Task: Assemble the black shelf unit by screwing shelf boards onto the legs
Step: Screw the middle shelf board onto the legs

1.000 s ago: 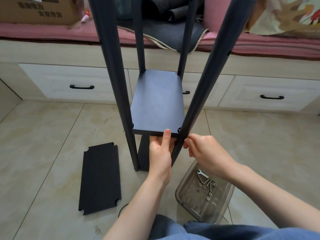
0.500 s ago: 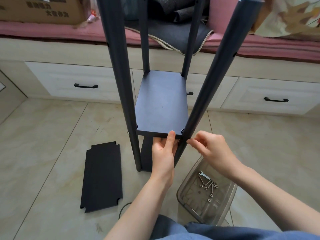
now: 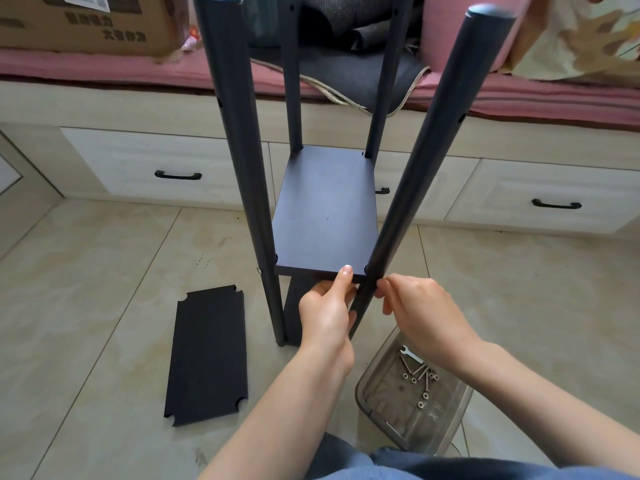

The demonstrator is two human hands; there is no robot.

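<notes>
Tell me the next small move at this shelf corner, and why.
Probably keep turning the screw into the near right leg. The right hand pinches at the leg just below the shelf, while the left hand grips the shelf's front edge, steadying it.

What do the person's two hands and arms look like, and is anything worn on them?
The left hand and the right hand are both bare: no gloves, rings, watch or bracelet are visible. Both forearms are also uncovered, with no sleeve reaching into view. The fingernails that show are short and unpainted. Blue denim-like fabric shows at the bottom edge, below the arms.
</notes>
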